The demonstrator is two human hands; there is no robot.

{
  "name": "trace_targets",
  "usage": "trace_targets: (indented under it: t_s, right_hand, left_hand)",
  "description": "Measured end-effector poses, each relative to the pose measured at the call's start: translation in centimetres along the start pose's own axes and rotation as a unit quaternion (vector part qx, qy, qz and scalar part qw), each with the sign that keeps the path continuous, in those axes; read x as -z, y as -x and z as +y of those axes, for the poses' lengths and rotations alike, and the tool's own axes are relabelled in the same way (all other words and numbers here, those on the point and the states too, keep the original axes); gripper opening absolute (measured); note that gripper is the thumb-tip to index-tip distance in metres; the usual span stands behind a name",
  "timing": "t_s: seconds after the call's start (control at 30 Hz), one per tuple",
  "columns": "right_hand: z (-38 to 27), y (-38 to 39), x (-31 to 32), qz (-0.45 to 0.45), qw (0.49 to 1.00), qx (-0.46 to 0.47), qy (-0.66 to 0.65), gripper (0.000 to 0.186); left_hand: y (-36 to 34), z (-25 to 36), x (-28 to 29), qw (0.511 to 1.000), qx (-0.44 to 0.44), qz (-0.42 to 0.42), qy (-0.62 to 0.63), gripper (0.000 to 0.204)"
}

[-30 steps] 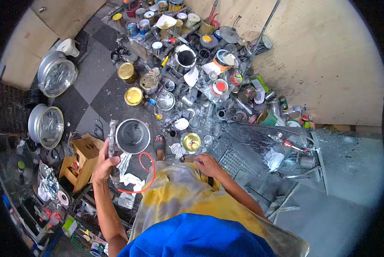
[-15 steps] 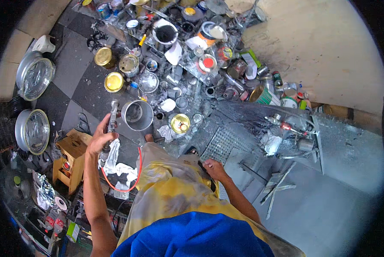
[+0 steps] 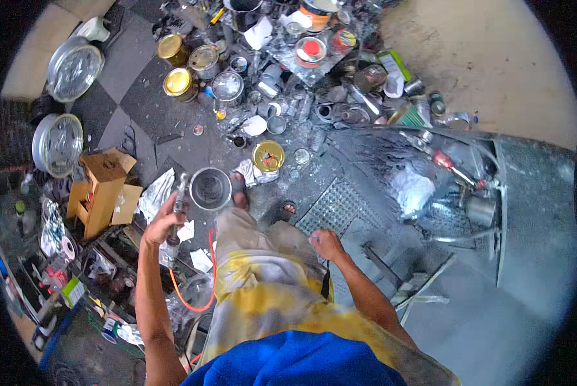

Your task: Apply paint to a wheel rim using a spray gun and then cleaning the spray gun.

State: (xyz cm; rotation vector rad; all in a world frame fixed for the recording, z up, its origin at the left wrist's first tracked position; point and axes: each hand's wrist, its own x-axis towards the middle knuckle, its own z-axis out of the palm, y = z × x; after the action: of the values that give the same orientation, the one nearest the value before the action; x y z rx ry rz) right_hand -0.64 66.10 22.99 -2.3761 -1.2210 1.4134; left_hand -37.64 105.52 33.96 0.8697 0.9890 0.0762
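Note:
My left hand (image 3: 162, 222) is closed around the handle of a metal spray gun (image 3: 180, 193). A round grey cup (image 3: 211, 189) sits at the gun's side, its open top facing up. From the handle's lower end an orange-red hose (image 3: 195, 307) loops down beside my stained yellow and grey clothes (image 3: 256, 270). My right hand (image 3: 328, 244) is curled closed at my right thigh, with a dark strip (image 3: 326, 280) hanging just below it. What its fingers hold, if anything, is hidden.
Several paint tins (image 3: 180, 83) and cups crowd the floor ahead. Wheel rims (image 3: 58, 145) and an open cardboard box (image 3: 105, 193) stand at the left. To the right are a dark panel (image 3: 366, 148), a red-handled tool (image 3: 452, 165), a perforated plate (image 3: 337, 209) and a metal frame (image 3: 423, 283).
My view has shifted, so the tins sit higher in the picture. My left hand has lowered with the spray gun and its cup. My right hand has moved slightly outward from my clothes.

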Motion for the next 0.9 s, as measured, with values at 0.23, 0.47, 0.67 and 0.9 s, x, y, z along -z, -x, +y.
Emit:
trace_targets:
  t_s: [0.23, 0.47, 0.67, 0.9]
  right_hand:
    - [-1.6, -15.7, 1.1, 0.091, 0.995, -0.007, -0.038, 0.034]
    - [1.4, -41.4, -1.5, 0.227, 0.971, 0.051, 0.055, 0.044]
    - [4.4, -55.2, -2.8, 0.319, 0.943, 0.039, 0.081, 0.043]
    - [7.1, -58.7, -4.0, 0.327, 0.939, 0.103, 0.017, 0.03]
  left_hand:
    - [-4.9, -7.9, 1.8, 0.993, 0.081, 0.083, -0.02, 0.08]
    - [-17.9, -12.6, 6.1, 0.993, -0.012, 0.1, -0.068, 0.076]
    - [-33.0, -16.8, 7.7, 0.971, -0.03, 0.165, -0.169, 0.098]
    - [-48.0, -20.8, 4.1, 0.936, -0.12, 0.13, -0.303, 0.128]
